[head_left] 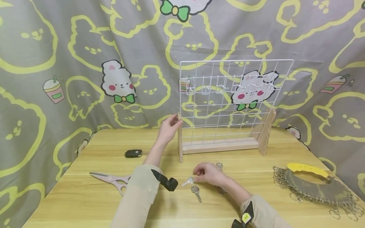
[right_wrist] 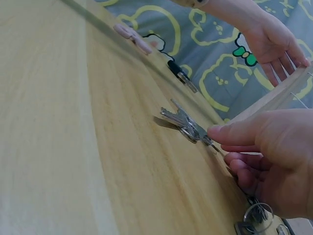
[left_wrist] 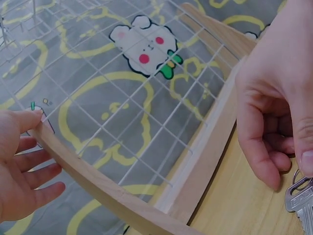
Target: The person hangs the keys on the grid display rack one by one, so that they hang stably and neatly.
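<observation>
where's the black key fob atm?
Head view: the black key fob lies on the table, left of centre, beyond the pink scissors and left of the left forearm.

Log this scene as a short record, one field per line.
Left hand: touches the wooden upright of the wire rack
Right hand: pinches a key by its ring end
Nearby: another key lies on the table
Left side: black car key, pink scissors
Right side: yellow-handled item with metal rings
</observation>
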### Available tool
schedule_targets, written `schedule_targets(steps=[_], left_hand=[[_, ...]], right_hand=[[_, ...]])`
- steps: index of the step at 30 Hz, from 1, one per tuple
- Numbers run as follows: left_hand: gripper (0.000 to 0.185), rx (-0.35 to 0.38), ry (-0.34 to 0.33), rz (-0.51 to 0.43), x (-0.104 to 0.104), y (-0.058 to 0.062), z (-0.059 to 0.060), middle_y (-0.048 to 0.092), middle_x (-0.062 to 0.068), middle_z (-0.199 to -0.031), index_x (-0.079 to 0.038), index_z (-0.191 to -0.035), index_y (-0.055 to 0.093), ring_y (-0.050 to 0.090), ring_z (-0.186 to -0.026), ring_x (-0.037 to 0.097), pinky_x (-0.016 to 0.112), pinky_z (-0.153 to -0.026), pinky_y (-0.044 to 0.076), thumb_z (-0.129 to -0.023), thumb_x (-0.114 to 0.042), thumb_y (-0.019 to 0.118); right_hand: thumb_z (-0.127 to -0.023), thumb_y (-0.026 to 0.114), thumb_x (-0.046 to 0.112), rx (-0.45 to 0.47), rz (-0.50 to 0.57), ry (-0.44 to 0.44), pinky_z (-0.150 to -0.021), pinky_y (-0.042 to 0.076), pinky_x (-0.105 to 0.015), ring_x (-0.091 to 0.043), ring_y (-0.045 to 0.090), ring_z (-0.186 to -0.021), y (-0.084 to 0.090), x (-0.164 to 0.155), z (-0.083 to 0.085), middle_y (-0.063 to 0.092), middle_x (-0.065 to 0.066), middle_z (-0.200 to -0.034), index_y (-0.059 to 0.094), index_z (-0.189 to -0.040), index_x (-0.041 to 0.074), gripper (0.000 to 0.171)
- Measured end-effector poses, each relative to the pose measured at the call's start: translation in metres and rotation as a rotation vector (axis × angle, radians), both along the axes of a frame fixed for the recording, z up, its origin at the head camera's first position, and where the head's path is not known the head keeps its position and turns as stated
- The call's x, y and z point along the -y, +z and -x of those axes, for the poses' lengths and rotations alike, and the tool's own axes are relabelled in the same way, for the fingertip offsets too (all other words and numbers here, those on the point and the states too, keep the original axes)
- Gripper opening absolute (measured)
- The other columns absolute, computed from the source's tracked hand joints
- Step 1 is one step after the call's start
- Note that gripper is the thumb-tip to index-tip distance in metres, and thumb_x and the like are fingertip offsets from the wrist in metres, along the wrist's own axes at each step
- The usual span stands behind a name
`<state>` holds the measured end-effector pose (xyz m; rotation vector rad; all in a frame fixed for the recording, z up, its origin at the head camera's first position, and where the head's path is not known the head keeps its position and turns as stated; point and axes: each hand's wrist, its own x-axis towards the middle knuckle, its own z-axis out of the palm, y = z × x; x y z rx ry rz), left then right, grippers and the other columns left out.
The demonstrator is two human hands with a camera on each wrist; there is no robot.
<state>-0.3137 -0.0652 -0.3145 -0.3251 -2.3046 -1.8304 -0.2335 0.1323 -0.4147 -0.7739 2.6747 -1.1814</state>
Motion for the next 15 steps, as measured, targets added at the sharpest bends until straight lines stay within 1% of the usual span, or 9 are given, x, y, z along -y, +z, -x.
schedule_targets(steps=[5,9,15], left_hand=[[0.052,0.003,0.002,0.012,0.0009,-0.0006,0.0005,0.052,0.017,-0.13,-0.001,-0.137,0.041,0.049,-0.119,0.029,0.037,-0.103,0.036,-0.091,-0.018,0.06],[0.053,-0.005,-0.004,0.03,0.0011,-0.0005,0.0002,0.052,0.017,-0.13,-0.001,-0.137,0.041,0.049,-0.119,0.029,0.037,-0.103,0.037,-0.091,-0.021,0.06],[0.054,-0.008,-0.004,0.038,0.0012,-0.0004,-0.001,0.052,0.017,-0.13,-0.001,-0.137,0.041,0.049,-0.119,0.029,0.038,-0.103,0.037,-0.091,-0.022,0.059]], right_hand=[[-0.075,0.076,0.014,-0.041,-0.063,0.004,-0.064,0.044,-0.023,-0.009,0.05,-0.071,0.0017,0.0029,-0.0001,0.056,0.007,-0.076,0.067,-0.085,0.009,0.015],[-0.076,0.075,0.012,-0.031,-0.089,0.027,-0.062,0.042,-0.025,-0.01,0.048,-0.069,0.0045,0.0036,0.0012,0.054,0.007,-0.072,0.064,-0.079,0.011,0.011],[-0.077,0.072,0.008,-0.007,-0.137,0.062,-0.061,0.042,-0.025,-0.01,0.047,-0.066,0.009,0.0054,0.002,0.052,0.005,-0.07,0.059,-0.076,0.01,0.013]])
